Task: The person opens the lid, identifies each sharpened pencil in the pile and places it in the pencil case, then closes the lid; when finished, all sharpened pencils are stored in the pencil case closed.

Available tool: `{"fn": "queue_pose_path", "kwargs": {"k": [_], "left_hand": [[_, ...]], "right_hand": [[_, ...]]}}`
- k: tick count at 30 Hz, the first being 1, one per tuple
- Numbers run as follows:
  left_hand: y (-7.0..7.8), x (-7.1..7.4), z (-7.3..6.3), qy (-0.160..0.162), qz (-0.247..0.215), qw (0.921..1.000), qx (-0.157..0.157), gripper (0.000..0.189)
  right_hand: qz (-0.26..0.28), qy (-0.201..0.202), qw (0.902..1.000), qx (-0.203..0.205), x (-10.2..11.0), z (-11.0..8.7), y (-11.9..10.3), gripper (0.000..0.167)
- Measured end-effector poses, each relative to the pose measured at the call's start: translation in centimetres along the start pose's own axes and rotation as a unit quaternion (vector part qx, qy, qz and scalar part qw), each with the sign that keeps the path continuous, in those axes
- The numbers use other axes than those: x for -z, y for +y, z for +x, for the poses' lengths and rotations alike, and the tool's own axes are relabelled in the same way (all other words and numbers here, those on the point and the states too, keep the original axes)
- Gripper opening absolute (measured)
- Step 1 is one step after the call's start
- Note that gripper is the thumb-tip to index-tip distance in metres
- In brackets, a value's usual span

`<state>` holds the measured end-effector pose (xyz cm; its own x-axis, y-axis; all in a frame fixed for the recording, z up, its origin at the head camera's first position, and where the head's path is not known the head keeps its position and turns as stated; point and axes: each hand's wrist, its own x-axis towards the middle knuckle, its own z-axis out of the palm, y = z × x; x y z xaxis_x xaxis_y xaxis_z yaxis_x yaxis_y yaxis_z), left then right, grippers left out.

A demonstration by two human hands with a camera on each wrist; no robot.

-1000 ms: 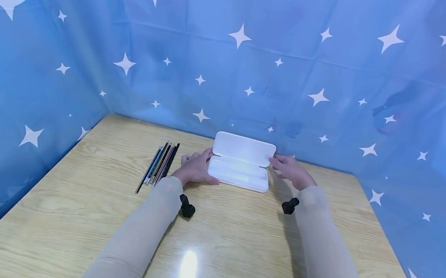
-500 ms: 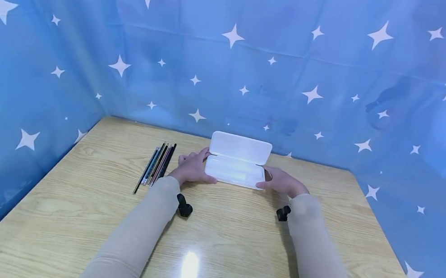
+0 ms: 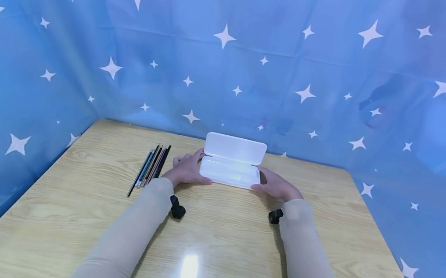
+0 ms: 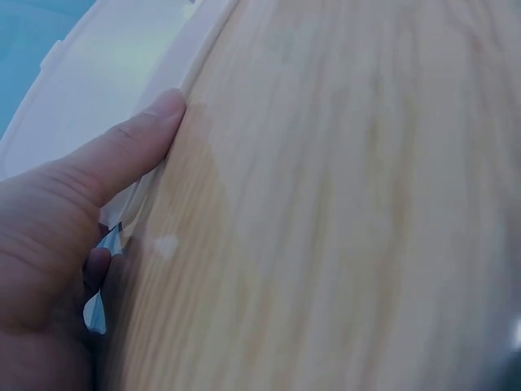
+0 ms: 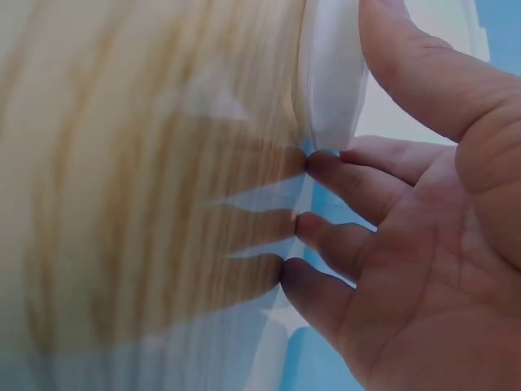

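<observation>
A white pencil case (image 3: pixel 229 172) lies on the table with its lid (image 3: pixel 235 148) raised at the back, and its inside looks bare. My left hand (image 3: pixel 187 170) grips the case's left end. In the left wrist view the thumb (image 4: pixel 134 147) presses along the front edge. My right hand (image 3: pixel 277 185) holds the right end, thumb at the front corner and fingers toward the back. The right wrist view shows the lower fingers (image 5: pixel 346 248) spread, with their tips at the tabletop, beside the rounded white case end (image 5: pixel 335 77).
Several pencils (image 3: pixel 150 166), dark, blue and pinkish, lie side by side left of my left hand. The wooden table (image 3: pixel 232 244) ends at a blue curtain (image 3: pixel 230 67) with white stars, close behind the raised lid. Black wrist cameras sit at both cuffs.
My right hand has come down from beside the raised lid to the case's right end and taken hold of it. The left hand stays at the left end. The whole view has shifted slightly.
</observation>
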<state>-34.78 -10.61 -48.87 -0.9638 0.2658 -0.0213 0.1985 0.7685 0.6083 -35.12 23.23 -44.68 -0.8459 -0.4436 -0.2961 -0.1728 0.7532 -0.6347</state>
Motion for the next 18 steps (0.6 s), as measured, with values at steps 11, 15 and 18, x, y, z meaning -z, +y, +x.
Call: {"fn": "queue_pose_path", "kwargs": {"k": [11,15,18], "left_hand": [[0.1,2.0,-0.7,-0.072,-0.073,0.9946,-0.013,0.12],[0.4,4.0,-1.3,-0.13,-0.135,0.9823,-0.01,0.102],[0.5,6.0,-1.8,-0.154,-0.155,0.9758,-0.015,0.084]], "right_hand": [[-0.002,0.01,0.9999,-0.003,-0.2,0.1,0.1,0.084],[0.003,0.01,0.9998,-0.014,0.0,0.0,0.2,0.085],[0.002,0.008,0.9998,-0.017,0.3,0.0,0.2,0.087]]}}
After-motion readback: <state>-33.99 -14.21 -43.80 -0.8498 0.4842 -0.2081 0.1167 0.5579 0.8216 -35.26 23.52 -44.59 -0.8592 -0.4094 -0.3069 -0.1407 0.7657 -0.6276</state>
